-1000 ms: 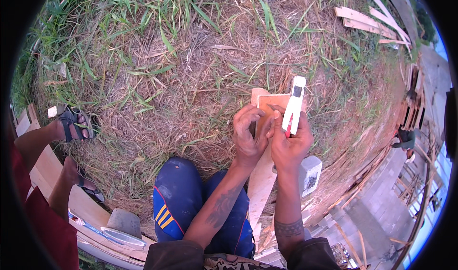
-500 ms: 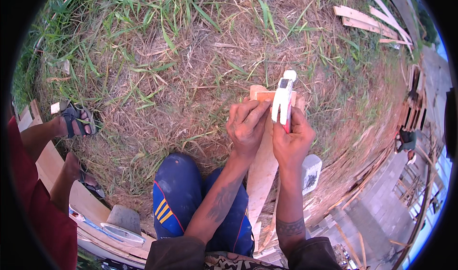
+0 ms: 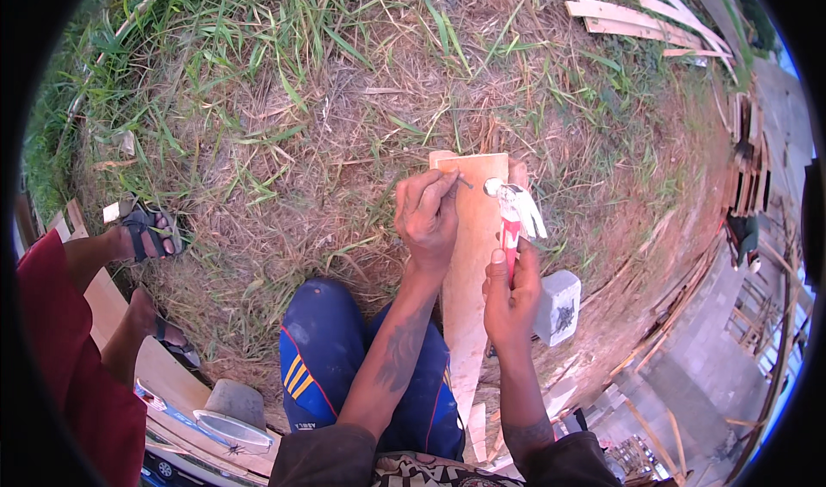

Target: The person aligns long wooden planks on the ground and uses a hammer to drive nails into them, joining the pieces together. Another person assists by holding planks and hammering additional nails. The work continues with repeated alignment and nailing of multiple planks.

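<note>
A long wooden board (image 3: 473, 255) runs away from me between my knees and past my hands. My left hand (image 3: 427, 220) is at the board's far left edge, pinching a nail (image 3: 465, 180) between thumb and fingertips. The nail slants over the board's far end. My right hand (image 3: 514, 302) is closed round the red handle of a claw hammer (image 3: 510, 207) with a whitish head. The hammer's round striking face is turned left toward the nail, a short way from it; its claw points to the right.
A whitish container (image 3: 557, 308) with dark small pieces stands right of the board. At the left, another person's sandalled foot (image 3: 151, 231) is on the grass near a grey bucket (image 3: 234, 408). Loose planks (image 3: 632, 21) lie at the far right.
My right hand has turned the hammer, so its striking face now points left instead of away. My left hand has drawn slightly left and nearer, and the nail now shows.
</note>
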The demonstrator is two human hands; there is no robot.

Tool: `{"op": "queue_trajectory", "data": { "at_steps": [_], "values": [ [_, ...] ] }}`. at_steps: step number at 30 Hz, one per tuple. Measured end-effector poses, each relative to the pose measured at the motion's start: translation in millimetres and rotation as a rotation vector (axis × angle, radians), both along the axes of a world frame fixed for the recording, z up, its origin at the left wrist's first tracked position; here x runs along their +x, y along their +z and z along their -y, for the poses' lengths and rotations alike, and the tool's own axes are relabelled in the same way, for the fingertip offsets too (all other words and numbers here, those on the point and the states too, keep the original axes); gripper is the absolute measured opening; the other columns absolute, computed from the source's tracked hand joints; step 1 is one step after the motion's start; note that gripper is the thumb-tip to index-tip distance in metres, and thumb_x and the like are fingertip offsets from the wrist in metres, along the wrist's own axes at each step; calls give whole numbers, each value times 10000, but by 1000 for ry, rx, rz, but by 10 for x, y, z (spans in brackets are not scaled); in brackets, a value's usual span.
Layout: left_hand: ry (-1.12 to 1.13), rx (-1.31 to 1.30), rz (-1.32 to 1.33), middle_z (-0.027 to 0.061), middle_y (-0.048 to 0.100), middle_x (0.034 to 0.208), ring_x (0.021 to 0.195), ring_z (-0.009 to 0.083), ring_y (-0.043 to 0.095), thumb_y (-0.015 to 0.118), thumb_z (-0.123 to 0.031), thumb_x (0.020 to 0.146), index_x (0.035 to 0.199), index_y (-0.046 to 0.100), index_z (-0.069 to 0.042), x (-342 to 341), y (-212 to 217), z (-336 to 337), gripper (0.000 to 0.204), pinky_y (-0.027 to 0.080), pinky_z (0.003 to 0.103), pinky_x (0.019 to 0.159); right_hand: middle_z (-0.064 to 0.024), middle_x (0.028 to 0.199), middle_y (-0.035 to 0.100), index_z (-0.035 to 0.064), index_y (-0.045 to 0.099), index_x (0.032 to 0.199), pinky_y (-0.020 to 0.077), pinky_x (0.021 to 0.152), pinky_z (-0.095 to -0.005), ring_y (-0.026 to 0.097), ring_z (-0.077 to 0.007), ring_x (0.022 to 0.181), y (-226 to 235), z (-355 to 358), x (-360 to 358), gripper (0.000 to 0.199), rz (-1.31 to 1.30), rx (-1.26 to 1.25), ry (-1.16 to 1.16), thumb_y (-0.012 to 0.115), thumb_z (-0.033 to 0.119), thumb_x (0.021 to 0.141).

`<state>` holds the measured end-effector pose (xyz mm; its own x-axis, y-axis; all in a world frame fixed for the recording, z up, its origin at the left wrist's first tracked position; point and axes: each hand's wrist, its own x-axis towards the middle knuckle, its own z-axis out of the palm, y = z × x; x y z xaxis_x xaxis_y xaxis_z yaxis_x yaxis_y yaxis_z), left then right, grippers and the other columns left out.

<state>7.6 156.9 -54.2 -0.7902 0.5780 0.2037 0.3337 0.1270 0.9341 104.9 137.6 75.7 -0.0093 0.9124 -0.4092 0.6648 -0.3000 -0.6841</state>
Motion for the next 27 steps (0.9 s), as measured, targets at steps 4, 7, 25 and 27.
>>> {"op": "queue_trajectory", "data": {
  "at_steps": [4, 7, 25, 27],
  "values": [
    [-4, 27, -9, 81, 728, 999, 904, 286, 673, 845, 35, 797, 1013, 771, -49, -18, -7, -32, 243, 551, 393, 756, -141, 818, 676, -39, 531, 1371, 521, 611, -344, 663, -263, 636, 75, 141, 97, 318, -42, 153, 167, 573, 103, 1091],
    [-11, 12, -5, 85, 725, 1001, 919, 294, 674, 839, 38, 803, 1010, 761, -45, 14, 6, -26, 236, 552, 399, 764, -174, 860, 708, -49, 531, 1395, 539, 615, -367, 685, -287, 632, -59, 132, 102, 355, 109, 306, 323, 579, 136, 1097],
    [-5, 18, 35, 88, 719, 996, 940, 302, 673, 815, 64, 804, 1003, 754, -36, 8, -23, -15, 231, 550, 409, 793, -235, 878, 721, -77, 638, 1247, 538, 623, -420, 729, -380, 720, -246, 174, 113, 260, 193, 512, 380, 649, 95, 1052],
    [0, 27, 16, 87, 718, 995, 938, 299, 673, 815, 61, 805, 1001, 753, -35, -24, -26, -36, 227, 551, 407, 789, -233, 897, 728, -77, 635, 1278, 543, 630, -425, 728, -393, 729, -253, 91, 71, 288, 192, 504, 381, 645, 106, 1056]
  ]
}}
